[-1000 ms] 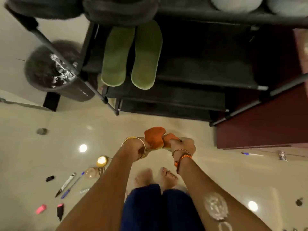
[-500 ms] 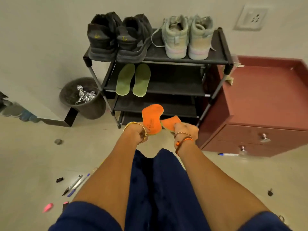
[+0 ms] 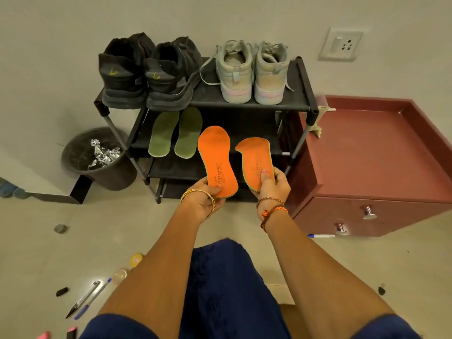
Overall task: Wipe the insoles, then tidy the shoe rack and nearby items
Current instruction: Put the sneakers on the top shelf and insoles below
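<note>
Before the shoe rack [image 3: 244, 107], hands hold up orange insoles [image 3: 216, 160].

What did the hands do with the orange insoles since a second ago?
The left hand and right hand pulled the two bunched orange insoles apart and raised them, one in each grip. The green insoles stayed on the rack.

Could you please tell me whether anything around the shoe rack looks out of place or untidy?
Yes: pens, a black cap and pink markers lie scattered on the beige floor at lower left, and a blue-capped pen lies by the maroon drawer cabinet. The green insoles overhang their shelf's front edge.
</note>
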